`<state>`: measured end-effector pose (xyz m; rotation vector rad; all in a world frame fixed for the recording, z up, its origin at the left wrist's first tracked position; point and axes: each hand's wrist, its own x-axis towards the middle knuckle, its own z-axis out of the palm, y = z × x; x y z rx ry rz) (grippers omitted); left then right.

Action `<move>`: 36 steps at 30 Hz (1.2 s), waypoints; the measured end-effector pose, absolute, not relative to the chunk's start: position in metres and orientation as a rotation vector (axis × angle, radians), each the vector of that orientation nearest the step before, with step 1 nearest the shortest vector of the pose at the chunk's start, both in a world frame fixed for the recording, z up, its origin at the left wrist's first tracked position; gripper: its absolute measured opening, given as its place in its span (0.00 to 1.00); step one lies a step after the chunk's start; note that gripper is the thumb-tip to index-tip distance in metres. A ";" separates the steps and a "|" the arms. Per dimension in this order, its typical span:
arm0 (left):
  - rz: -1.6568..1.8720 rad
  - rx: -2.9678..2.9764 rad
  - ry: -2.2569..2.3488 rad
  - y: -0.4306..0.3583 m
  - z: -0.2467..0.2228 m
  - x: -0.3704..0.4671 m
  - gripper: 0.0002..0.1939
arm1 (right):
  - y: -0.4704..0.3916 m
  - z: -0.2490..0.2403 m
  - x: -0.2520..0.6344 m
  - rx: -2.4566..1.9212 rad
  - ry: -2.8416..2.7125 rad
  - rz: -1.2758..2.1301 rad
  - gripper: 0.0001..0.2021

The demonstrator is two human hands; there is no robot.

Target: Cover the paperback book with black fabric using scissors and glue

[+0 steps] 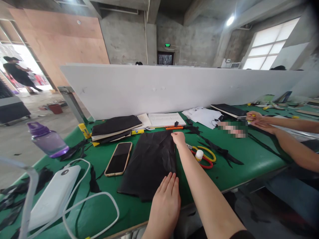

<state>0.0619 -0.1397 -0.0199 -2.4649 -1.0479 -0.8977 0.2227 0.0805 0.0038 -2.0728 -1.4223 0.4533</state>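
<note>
A black, slightly wrinkled sheet (152, 162), like paper or thin cloth, lies over something flat on the green table. My left hand (167, 194) rests on its near right edge with fingers stretched out flat. At the far right corner, my right hand (178, 137) pinches the sheet's edge between thumb and fingers. Scissors with yellow and red handles (208, 156) lie just right of my right forearm, a white-capped glue stick (199, 155) on them. To the left of the sheet is a phone (119, 158).
Black-covered books (116, 127), an open notebook (166, 120) and glue sticks (84, 130) sit behind the sheet. A purple bottle (47, 139), white power bank (54, 196) and looping cable are leftward. Black scraps (221, 151) lie around. A co-worker's hands (260, 121) work at the right.
</note>
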 end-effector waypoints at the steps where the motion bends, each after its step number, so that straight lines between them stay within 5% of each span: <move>1: -0.902 -2.464 -1.050 -0.140 -0.020 0.062 0.19 | 0.080 0.003 0.223 -2.082 -1.410 0.438 0.16; 36: -0.881 -2.446 -1.020 -0.139 -0.023 0.061 0.20 | 0.077 -0.002 0.222 -2.071 -1.276 0.329 0.14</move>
